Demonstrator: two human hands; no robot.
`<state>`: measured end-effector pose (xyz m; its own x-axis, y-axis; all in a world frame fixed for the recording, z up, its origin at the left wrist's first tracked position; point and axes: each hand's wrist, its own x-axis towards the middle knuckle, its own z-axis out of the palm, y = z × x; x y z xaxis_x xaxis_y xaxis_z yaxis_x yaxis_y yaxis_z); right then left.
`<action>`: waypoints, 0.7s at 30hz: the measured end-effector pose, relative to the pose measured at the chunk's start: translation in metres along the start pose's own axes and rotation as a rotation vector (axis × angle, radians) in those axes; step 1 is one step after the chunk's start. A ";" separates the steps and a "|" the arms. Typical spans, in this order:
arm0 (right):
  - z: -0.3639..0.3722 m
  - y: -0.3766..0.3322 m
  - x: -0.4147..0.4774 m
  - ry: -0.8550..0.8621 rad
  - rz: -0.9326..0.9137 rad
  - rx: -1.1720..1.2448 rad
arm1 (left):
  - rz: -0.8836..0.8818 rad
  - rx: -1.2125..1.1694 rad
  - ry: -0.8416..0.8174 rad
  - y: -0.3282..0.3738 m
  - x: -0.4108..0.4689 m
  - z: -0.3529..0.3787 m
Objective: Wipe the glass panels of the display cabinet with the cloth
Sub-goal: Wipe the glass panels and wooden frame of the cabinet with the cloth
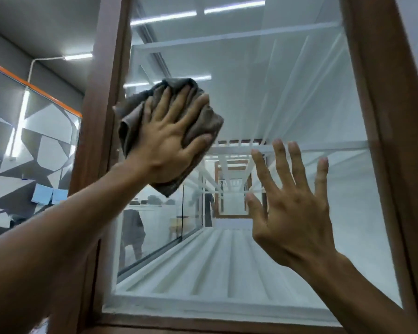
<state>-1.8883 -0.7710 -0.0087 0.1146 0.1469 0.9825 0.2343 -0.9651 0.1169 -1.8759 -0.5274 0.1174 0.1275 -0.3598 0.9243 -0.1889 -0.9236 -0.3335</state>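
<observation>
A large glass panel (pixel 299 104) of the display cabinet fills the middle of the view, set in a brown wooden frame (pixel 99 116). My left hand (pixel 169 138) lies flat with spread fingers on a crumpled grey-brown cloth (pixel 203 126) and presses it against the upper left part of the glass. My right hand (pixel 292 208) is lower and to the right, with its fingers straight and spread against or just in front of the glass; it holds nothing. White shelves (pixel 227 273) show inside the cabinet behind the glass.
The right post of the wooden frame (pixel 396 165) borders the panel. To the left stands a wall with a grey and white triangle pattern (pixel 22 141) and blue notes (pixel 46 195). Reflections of ceiling lights (pixel 198 14) and a figure (pixel 132 227) show in the glass.
</observation>
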 end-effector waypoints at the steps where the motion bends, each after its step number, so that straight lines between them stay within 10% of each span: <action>1: -0.001 0.006 -0.004 0.003 0.013 -0.002 | -0.100 0.003 -0.004 0.003 0.015 -0.002; 4: -0.004 0.019 -0.011 0.030 0.052 -0.009 | -0.211 -0.029 -0.008 0.064 0.054 0.001; 10: -0.011 0.043 -0.037 0.057 0.138 -0.004 | 0.264 -0.033 -0.010 0.102 0.019 0.018; 16: -0.010 0.044 -0.048 0.081 0.188 0.026 | -0.059 -0.040 0.016 0.152 0.079 0.012; 21: -0.009 0.046 -0.065 0.124 0.226 0.083 | 0.432 -0.076 -0.017 0.187 0.059 0.030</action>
<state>-1.8939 -0.8269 -0.0655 0.0555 -0.1026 0.9932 0.2953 -0.9485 -0.1145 -1.8748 -0.7253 0.1041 0.0370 -0.7139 0.6993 -0.2997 -0.6754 -0.6738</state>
